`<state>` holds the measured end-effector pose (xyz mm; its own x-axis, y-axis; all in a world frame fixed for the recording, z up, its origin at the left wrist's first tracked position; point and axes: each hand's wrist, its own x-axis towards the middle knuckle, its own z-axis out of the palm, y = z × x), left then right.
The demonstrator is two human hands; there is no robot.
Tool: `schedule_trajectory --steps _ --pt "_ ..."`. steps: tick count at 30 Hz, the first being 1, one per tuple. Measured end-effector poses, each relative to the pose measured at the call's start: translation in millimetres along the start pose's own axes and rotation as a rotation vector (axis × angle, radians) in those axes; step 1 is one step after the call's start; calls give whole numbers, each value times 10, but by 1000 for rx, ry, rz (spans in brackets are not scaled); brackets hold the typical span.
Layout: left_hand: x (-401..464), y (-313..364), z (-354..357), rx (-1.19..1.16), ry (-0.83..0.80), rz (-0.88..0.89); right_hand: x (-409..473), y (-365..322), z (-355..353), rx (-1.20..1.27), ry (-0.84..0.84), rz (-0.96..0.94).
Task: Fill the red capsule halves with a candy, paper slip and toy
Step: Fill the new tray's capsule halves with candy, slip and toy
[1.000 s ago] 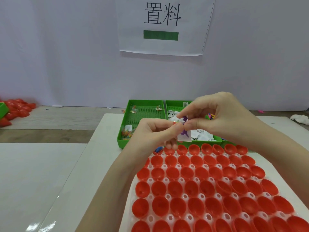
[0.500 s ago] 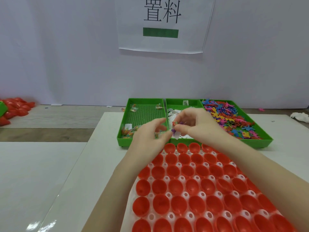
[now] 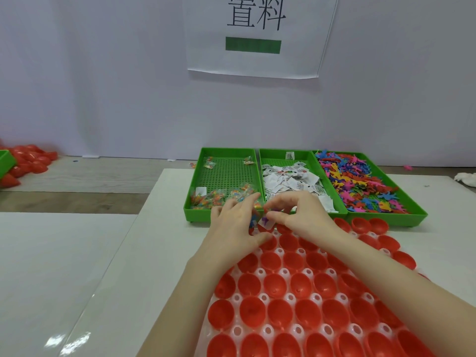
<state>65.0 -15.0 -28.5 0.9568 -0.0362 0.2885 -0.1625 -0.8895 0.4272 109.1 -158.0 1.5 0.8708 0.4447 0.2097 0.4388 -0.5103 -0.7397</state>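
My hands meet mid-frame over the far rows of red capsule halves (image 3: pixel 296 284). My right hand (image 3: pixel 301 215) pinches a paper slip (image 3: pixel 265 222) and purple toy (image 3: pixel 275 210); my left hand (image 3: pixel 235 228) holds wrapped candy (image 3: pixel 253 221), fingers loosely curled.

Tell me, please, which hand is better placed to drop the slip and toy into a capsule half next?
Probably the right hand: it pinches the paper slip and purple toy directly above the far-row red capsule halves. The left hand grips candies.

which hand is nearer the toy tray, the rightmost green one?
Right. The right hand sits in front of the middle slip tray, one tray over from the toy tray. The left hand is further left, before the candy tray.
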Motion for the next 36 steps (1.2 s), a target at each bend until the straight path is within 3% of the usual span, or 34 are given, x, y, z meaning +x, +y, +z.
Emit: schedule_trajectory --steps 7,13,23,30,33,36 --pt "5 6 25 -27 17 19 70 -61 -6 -520 -113 -115" --pt "3 21 14 -35 34 22 86 -191 33 -708 -145 -167" --pt "1 53 -5 -2 54 42 143 -238 -23 -721 -132 -155" --pt "8 10 22 47 61 42 125 -199 -226 -466 -176 -55" --pt "-4 -7 22 85 82 74 137 -105 -446 -275 6 -26" --pt "-7 -2 -55 -30 202 70 176 201 -729 -194 412 83"
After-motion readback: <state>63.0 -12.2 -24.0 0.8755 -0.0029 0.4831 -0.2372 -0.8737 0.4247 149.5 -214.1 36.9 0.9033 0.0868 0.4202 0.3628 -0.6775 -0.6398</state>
